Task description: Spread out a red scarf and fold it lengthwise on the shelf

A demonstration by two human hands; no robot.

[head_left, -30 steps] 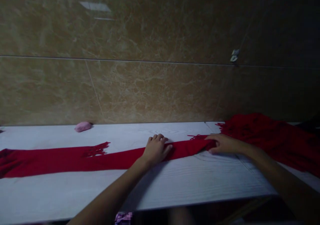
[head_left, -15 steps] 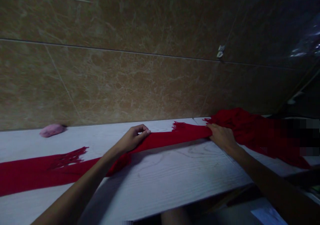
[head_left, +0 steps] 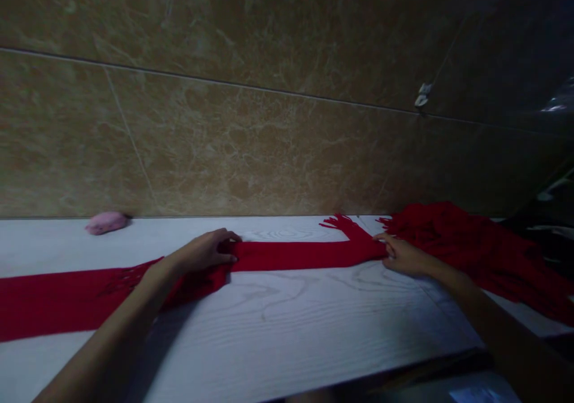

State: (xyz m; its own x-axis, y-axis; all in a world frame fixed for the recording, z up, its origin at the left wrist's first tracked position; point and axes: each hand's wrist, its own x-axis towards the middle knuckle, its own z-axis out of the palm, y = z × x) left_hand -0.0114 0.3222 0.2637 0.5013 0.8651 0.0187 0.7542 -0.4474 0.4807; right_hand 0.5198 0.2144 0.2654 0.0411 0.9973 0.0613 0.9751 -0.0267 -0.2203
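Spacing between the bare left hand [head_left: 208, 250] and the bare right hand [head_left: 406, 256] has widened over the last second; the narrow, folded strip of red woven scarf [head_left: 291, 256] now runs between them in a nearly straight band, lying flatter on the white wood-grained table [head_left: 291, 325] than half a second ago, when a shadow showed beneath it; for the work in hand, this appears to leave the span smoother and more even. One thing looks less tidy — the scarf's red tasselled fringe [head_left: 336, 220] now slants away from the band toward the brown marbled tile wall [head_left: 251, 146], where it lay closer along the band before. Right thumb and fingers are pinched on the strip's right end; the left fingers and thumb curve about its left end, though whether they press together on it I cannot tell. Loose red cloth [head_left: 201, 286] bunches under the left wrist, beside a wide, flat length of red fabric [head_left: 54, 301]; the forearm hides how these join. Past the right hand lies a rumpled red heap of cloth [head_left: 448, 229]; a small, rounded pink object [head_left: 106, 223] — unmoved, it seems — rests near the wall, well apart from both hands.
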